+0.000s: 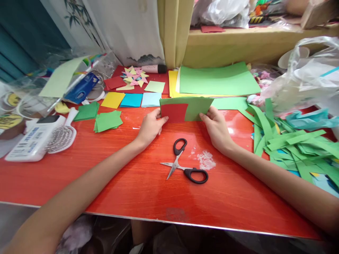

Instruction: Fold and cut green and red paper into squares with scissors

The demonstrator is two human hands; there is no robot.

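My left hand (151,127) pinches the left end of some green paper (198,108), together with a red paper square (173,113) lying against its near face. At the opposite end my right hand (215,128) grips the green paper between thumb and fingers. The paper is held up on edge above the red table. Below it, scissors (175,165) with black handles lie with their blades apart. Small stacks of cut squares sit to the left: green (108,121), dark green (87,111), yellow (113,100), blue (131,100) and pale blue (151,99).
Green paper strips (296,144) heap up on the right. Large green sheets (217,80) lie at the back, near folded paper stars (134,76). A hairbrush (62,138) and a white package (33,139) are on the left. The table's front edge (159,219) runs below my arms.
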